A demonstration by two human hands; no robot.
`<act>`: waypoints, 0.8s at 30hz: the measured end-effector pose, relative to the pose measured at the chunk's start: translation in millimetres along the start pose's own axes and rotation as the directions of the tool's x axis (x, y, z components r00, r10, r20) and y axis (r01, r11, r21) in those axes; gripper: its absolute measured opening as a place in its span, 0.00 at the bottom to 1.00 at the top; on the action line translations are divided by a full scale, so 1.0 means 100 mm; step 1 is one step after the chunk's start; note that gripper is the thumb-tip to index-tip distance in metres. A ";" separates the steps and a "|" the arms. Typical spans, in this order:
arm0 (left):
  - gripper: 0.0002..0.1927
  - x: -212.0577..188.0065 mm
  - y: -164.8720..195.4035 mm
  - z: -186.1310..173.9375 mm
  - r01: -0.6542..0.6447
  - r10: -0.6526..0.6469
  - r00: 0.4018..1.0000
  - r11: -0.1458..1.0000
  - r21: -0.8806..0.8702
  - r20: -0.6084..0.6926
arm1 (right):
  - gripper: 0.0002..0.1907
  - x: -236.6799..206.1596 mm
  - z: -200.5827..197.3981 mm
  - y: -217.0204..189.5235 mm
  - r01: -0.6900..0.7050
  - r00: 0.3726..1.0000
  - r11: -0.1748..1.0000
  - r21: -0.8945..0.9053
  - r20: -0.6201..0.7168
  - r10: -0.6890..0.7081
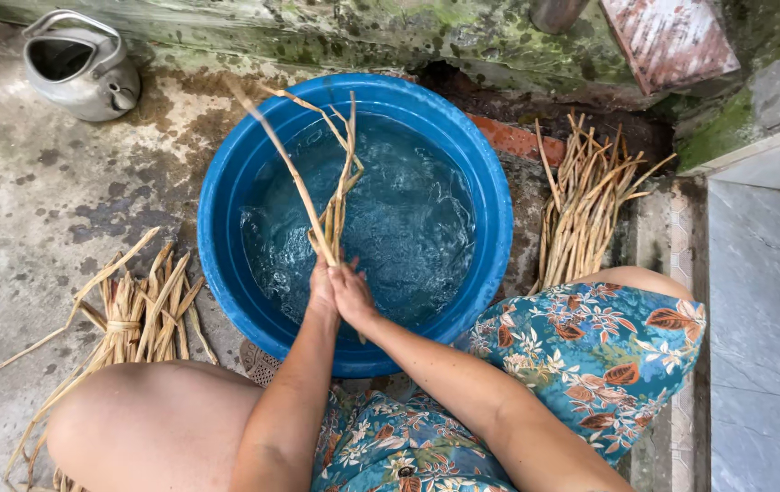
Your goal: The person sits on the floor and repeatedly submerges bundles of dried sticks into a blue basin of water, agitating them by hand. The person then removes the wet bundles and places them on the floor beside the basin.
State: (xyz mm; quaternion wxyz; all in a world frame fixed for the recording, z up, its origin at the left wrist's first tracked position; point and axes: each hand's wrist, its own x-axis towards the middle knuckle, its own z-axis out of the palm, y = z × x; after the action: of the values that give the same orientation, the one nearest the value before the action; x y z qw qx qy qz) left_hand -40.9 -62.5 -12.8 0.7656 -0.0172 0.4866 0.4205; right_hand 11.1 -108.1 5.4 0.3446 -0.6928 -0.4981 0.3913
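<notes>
A round blue basin (226, 173) full of rippling water stands on the wet concrete in front of me. Over its near side my left hand (322, 290) and my right hand (352, 296) are pressed together, both closed around the lower end of a small bunch of dry tan straw strips (331, 196). The strips stick up and fan out above the water toward the far rim. My bare knees flank the basin, with a blue floral cloth over my lap.
A tied bundle of straw strips (135, 319) lies on the ground to the left. A loose pile of straw strips (586, 210) leans at the right by a tiled step. A metal kettle (80, 64) sits at the far left below a mossy wall.
</notes>
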 end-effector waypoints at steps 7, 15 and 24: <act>0.22 -0.15 -0.42 0.26 0.180 -0.178 0.956 0.984 0.011 0.233 | 0.23 0.32 -0.49 0.19 0.106 0.932 0.967 -0.230 -0.317 -0.177; 0.25 -0.04 -0.05 0.12 -0.030 0.043 0.981 0.997 -0.070 0.192 | 0.23 0.06 -0.19 -0.08 0.097 0.993 0.993 -0.064 -0.058 -0.101; 0.19 -0.15 -0.15 -0.11 0.107 -0.208 0.978 0.537 0.837 0.008 | 0.17 0.24 -0.72 0.60 -0.174 0.982 0.984 -0.041 0.069 0.177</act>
State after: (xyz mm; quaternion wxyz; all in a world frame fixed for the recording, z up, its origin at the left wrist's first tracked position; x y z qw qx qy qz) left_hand -41.6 -86.5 -12.8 0.7419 0.3253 0.5822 0.0699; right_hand 104.5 -107.0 -18.8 0.2785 -0.7254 -0.4539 0.4362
